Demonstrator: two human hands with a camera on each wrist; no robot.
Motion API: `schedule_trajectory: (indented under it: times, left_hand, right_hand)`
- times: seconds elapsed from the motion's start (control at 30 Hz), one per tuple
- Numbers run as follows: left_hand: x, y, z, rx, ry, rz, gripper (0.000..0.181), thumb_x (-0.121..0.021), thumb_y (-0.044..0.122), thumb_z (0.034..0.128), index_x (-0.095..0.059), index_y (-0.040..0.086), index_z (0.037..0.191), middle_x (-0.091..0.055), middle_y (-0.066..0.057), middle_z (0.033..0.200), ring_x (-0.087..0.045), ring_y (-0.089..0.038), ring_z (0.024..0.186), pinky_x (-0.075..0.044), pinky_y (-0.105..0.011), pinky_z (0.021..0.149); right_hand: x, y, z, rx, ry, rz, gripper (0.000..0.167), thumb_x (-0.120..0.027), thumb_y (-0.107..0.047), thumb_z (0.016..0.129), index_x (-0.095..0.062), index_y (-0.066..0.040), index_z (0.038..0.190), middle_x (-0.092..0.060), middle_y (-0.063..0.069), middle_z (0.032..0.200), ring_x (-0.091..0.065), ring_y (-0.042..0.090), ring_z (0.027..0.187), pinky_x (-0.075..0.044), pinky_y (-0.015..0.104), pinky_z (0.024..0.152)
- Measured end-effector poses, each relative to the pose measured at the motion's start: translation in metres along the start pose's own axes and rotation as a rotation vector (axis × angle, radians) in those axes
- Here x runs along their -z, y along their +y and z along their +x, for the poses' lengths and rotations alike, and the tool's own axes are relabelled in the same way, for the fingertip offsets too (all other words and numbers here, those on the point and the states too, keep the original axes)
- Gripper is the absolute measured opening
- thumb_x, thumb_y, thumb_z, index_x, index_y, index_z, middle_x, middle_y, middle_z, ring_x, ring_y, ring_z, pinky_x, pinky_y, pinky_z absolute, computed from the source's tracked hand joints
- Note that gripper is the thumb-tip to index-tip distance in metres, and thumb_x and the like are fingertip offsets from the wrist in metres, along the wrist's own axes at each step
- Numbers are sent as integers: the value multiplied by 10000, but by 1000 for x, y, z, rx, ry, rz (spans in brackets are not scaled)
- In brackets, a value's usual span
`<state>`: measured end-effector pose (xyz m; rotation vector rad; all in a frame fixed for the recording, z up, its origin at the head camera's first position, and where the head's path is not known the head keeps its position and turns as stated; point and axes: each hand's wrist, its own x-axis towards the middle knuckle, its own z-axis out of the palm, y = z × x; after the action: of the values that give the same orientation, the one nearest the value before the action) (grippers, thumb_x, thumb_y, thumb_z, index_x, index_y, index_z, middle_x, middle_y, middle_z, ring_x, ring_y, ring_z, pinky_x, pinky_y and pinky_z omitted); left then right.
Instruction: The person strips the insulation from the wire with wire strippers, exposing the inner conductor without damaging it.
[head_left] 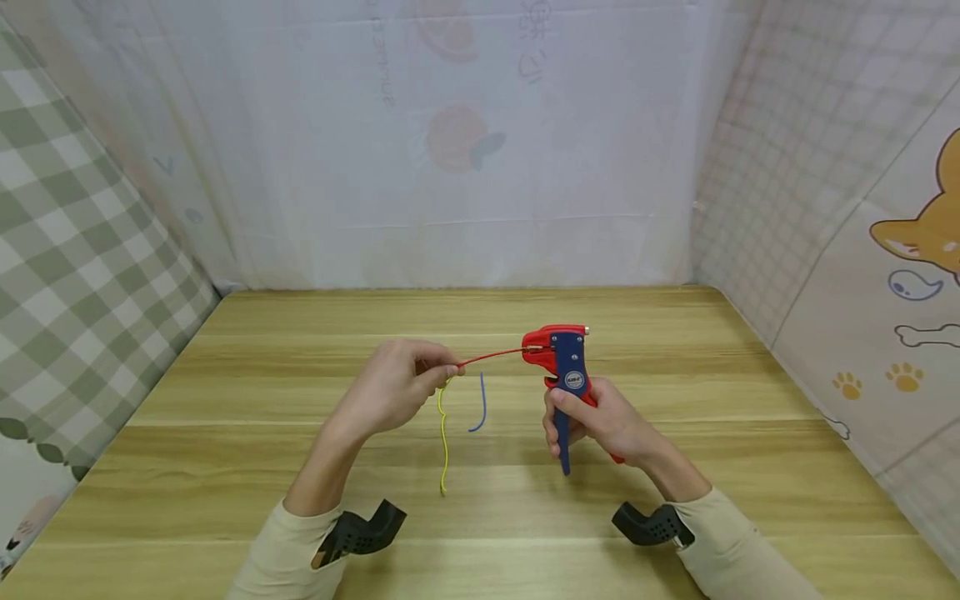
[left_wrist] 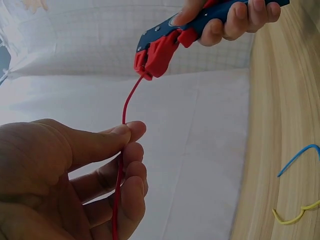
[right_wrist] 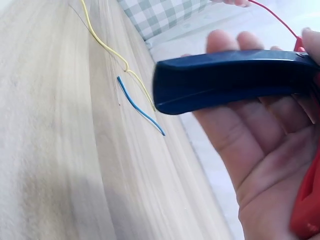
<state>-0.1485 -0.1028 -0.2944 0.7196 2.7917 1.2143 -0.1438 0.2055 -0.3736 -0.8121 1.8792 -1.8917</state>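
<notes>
Between thumb and forefinger my left hand pinches a red wire. The wire's far end enters the red jaws of a wire stripper, and in the left wrist view its near part runs down across the fingers. My right hand grips the stripper by its blue and red handles, holding it upright above the table. In the right wrist view the blue handle lies across the fingers. Whether the jaws bite on the wire I cannot tell.
A short blue wire and a longer, kinked yellow wire lie on the wooden table between the hands. Printed cloth hangs behind the table and along both sides. Each wrist carries a black mount.
</notes>
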Motion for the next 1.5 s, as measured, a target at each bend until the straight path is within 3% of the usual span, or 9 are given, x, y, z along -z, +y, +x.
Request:
schedule_trajectory:
  times: [0.2, 0.5, 0.73, 0.83, 1.07, 1.37, 1.5]
  left_hand:
    - [-1, 1, 0, 0, -9, -6, 133, -684, 109, 1025, -801, 128, 967, -624, 41, 741, -578, -127, 690, -482, -284, 649]
    - [-1, 0, 0, 8, -6, -15, 130, -685, 109, 1024, -804, 125, 976, -613, 40, 732, -569, -125, 680, -458, -268, 622]
    - [-3, -1, 0, 34, -23, -37, 132, -685, 110, 1024, -810, 131, 988, -635, 28, 754, -564, -136, 676, -462, -273, 615]
    - [-3, -1, 0, 44, -18, -41, 132, -681, 112, 1025, -811, 128, 1004, -643, 23, 765, -567, -139, 682, -463, -281, 620]
    - [-3, 0, -1, 65, -17, -39, 127, -695, 167, 1015, -820, 149, 1021, -715, 46, 782, -637, -125, 751, -504, -318, 719]
    - [-6, 7, -1, 137, -20, -150, 109, -726, 207, 1001, -821, 156, 986, -752, 30, 796, -694, -161, 697, -546, -323, 706]
    - [-10, 11, 0, 160, -18, -270, 106, -757, 213, 989, -832, 148, 1027, -754, -32, 881, -713, -186, 684, -608, -381, 718]
  right_hand:
    - [-1, 1, -1, 7, 0, 31, 326, -385, -166, 1163, -550, 37, 970, -698, 3, 788, -725, 126, 667, -658, 388, 669]
    - [-6, 1, 0, 17, 63, 0, 389, -403, -185, 1159, -477, 120, 929, -646, -20, 716, -677, 126, 580, -629, 361, 590]
    - [-8, 0, 0, 30, 145, -4, 383, -408, -214, 1159, -467, 23, 865, -550, -32, 622, -563, 162, 459, -535, 331, 458]
    - [-6, 1, 0, 38, 115, 15, 326, -405, -196, 1159, -516, -25, 904, -606, -31, 670, -624, 140, 518, -581, 342, 508]
    - [5, -2, -1, 52, 58, 59, 238, -379, -161, 1161, -578, -69, 1070, -719, -1, 868, -761, 159, 771, -665, 420, 767]
    - [20, -11, -6, 92, 116, 118, 268, -340, -192, 1172, -578, -93, 1099, -725, 19, 892, -765, 174, 799, -663, 449, 803]
    - [23, -13, -6, 97, 133, 120, 266, -341, -198, 1172, -579, -98, 1107, -728, 19, 897, -760, 164, 795, -663, 448, 806]
